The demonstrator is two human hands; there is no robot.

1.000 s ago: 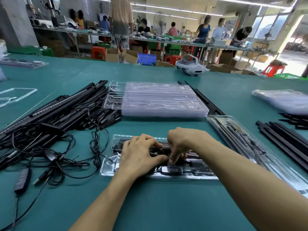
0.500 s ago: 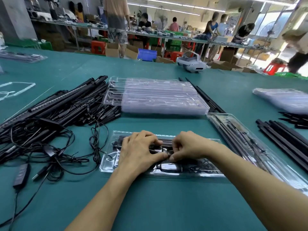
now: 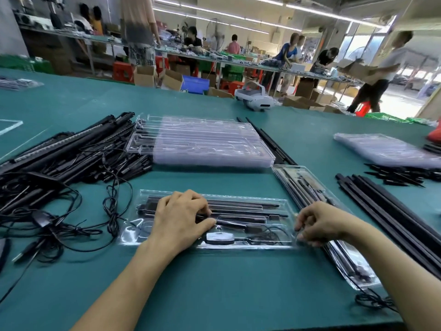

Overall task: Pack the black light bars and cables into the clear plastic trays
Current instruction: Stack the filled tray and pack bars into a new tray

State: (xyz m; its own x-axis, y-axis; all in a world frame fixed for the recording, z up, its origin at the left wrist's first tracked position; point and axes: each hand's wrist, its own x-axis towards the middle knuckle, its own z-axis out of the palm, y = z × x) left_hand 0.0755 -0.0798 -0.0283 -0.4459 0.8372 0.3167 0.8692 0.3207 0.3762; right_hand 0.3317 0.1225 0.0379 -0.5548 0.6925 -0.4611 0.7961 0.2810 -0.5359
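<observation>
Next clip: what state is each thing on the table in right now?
Front tray, filled.
Left hand, pinching a bar in it.
Right hand, gripping its right edge.
Tray stack, empty.
Side tray, filled.
Loose bars, unpacked, piled.
Cables, tangled.

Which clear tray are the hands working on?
The single tray nearest the person, with bars and cable in it: left hand on its contents, right hand gripping its right end. The stack behind is empty; the packed tray lies aslant at the right.
</observation>
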